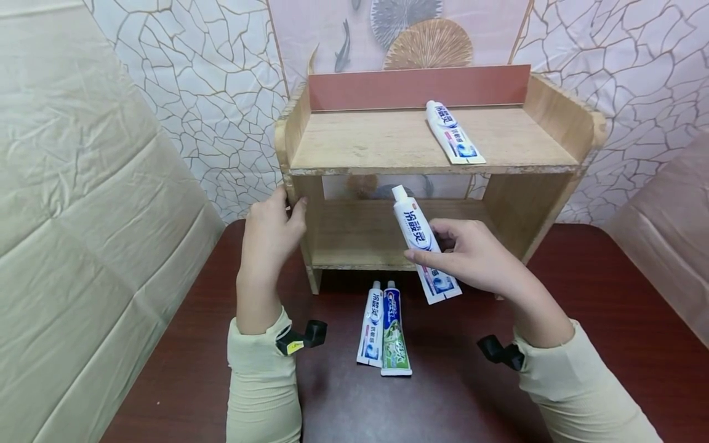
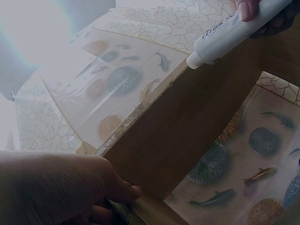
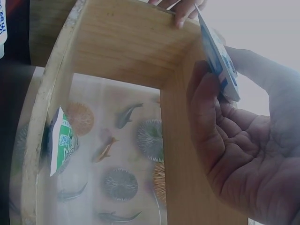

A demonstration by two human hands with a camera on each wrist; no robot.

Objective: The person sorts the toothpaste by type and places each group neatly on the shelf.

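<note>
My right hand (image 1: 479,252) pinches a white and blue toothpaste tube (image 1: 416,231) between thumb and fingers, its cap pointing up and left, in front of the wooden shelf's lower opening. On the left, my left hand (image 1: 274,227) grips the side panel of the wooden shelf (image 1: 376,138), thumb on the inner side. Another white toothpaste tube (image 1: 451,132) lies on the top board, bottom end toward the front edge. Under the shelf front, a white tube (image 1: 371,326) and a blue and green tube (image 1: 394,332) lie side by side on the table.
In the right wrist view, the end of a green and white tube (image 3: 62,140) shows by a shelf board. A red strip (image 1: 415,88) backs the top board. The dark red table (image 1: 332,406) carries the shelf; patterned cloth (image 1: 210,80) hangs behind.
</note>
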